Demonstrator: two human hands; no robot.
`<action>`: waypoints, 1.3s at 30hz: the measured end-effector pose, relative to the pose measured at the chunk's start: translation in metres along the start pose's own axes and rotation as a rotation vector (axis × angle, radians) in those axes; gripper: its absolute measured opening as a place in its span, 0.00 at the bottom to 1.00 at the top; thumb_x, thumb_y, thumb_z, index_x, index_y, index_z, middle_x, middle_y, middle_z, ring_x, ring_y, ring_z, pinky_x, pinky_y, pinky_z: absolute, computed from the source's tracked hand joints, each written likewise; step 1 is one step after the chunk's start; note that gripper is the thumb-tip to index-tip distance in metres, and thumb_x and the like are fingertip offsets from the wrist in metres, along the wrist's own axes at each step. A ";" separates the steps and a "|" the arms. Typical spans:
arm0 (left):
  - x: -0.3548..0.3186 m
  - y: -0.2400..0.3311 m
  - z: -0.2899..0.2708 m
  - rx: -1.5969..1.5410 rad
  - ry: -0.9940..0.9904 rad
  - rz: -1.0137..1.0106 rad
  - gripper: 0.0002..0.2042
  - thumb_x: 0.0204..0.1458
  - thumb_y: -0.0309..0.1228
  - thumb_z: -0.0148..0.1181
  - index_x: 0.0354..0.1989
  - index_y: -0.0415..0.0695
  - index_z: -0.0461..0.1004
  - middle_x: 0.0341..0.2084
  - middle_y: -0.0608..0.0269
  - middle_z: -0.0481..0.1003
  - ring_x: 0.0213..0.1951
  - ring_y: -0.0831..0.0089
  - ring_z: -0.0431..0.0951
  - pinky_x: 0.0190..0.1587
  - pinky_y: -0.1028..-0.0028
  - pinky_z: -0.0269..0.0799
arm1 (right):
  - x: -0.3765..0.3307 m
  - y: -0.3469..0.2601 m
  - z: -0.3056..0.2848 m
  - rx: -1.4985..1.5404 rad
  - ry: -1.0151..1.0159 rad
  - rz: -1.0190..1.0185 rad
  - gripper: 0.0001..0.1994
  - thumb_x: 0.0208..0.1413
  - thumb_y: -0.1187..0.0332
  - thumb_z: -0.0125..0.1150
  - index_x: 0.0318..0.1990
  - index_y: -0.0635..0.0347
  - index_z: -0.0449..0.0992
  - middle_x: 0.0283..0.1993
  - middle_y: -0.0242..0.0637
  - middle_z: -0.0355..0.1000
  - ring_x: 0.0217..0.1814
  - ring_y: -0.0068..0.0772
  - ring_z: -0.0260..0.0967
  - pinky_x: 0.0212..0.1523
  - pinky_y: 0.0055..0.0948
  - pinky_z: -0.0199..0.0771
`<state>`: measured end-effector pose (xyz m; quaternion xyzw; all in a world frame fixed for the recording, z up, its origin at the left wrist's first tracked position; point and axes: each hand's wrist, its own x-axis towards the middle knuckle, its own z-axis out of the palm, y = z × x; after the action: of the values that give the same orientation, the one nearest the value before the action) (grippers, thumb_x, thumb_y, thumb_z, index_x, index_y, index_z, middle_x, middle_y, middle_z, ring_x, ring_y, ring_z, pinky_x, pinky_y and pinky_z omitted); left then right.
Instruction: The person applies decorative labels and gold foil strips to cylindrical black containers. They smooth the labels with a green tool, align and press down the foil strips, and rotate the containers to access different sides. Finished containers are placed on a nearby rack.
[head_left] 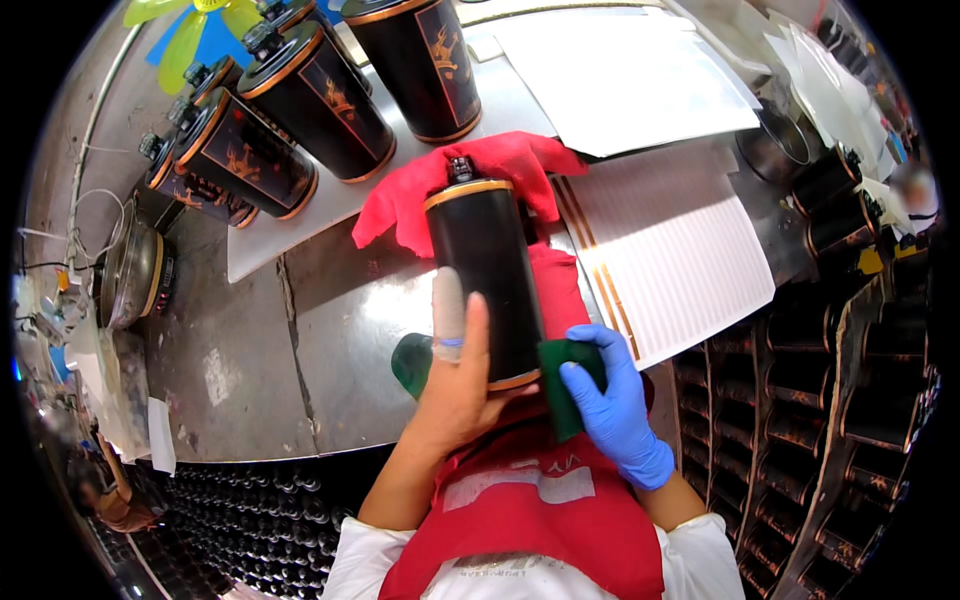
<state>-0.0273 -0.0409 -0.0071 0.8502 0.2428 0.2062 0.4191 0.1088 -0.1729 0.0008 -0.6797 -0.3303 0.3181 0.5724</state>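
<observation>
A black bottle (pixel 487 280) with orange-gold bands at its shoulder and base lies in front of me, its neck on a red cloth (pixel 395 215). My left hand (pixel 455 390) is bare except for a pale finger cover and grips the bottle near its base. In a blue glove, my right hand (pixel 612 405) pinches a dark green flat piece (pixel 566 388) against the bottle's lower right side. Left of the left hand, another dark green piece (pixel 411 362) rests at the table edge. The bottle's underside is hidden.
Several decorated black bottles (pixel 320 100) stand at the back left on a light board (pixel 250 245). White sheets (pixel 620 80) and a striped sheet with gold strips (pixel 670 240) lie to the right. A round metal pan (pixel 130 270) sits left. Racks of bottles (pixel 790 440) flank the metal table (pixel 230 370).
</observation>
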 end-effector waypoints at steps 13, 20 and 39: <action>-0.004 0.001 -0.003 0.268 -0.096 0.033 0.59 0.33 0.21 0.70 0.66 0.38 0.25 0.61 0.32 0.49 0.62 0.44 0.55 0.54 0.62 0.63 | -0.003 -0.015 0.004 -0.099 -0.027 -0.027 0.16 0.54 0.73 0.58 0.50 0.61 0.65 0.45 0.41 0.67 0.48 0.28 0.66 0.49 0.25 0.66; -0.019 -0.017 -0.006 -0.076 0.032 0.019 0.52 0.41 0.26 0.66 0.65 0.34 0.27 0.60 0.34 0.51 0.61 0.38 0.53 0.60 0.61 0.54 | -0.005 -0.017 -0.006 0.081 0.105 0.076 0.16 0.54 0.75 0.56 0.50 0.63 0.65 0.47 0.36 0.66 0.48 0.26 0.64 0.51 0.24 0.65; -0.001 0.008 -0.021 0.609 0.075 0.822 0.14 0.49 0.32 0.55 0.46 0.51 0.72 0.44 0.58 0.74 0.53 0.70 0.71 0.56 0.64 0.61 | 0.002 0.001 -0.006 -0.109 0.053 0.039 0.16 0.53 0.78 0.55 0.49 0.65 0.65 0.46 0.36 0.66 0.47 0.25 0.64 0.51 0.24 0.63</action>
<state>-0.0373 -0.0326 0.0106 0.9510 -0.0476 0.3044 0.0276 0.1151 -0.1749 0.0007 -0.7243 -0.3188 0.2928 0.5367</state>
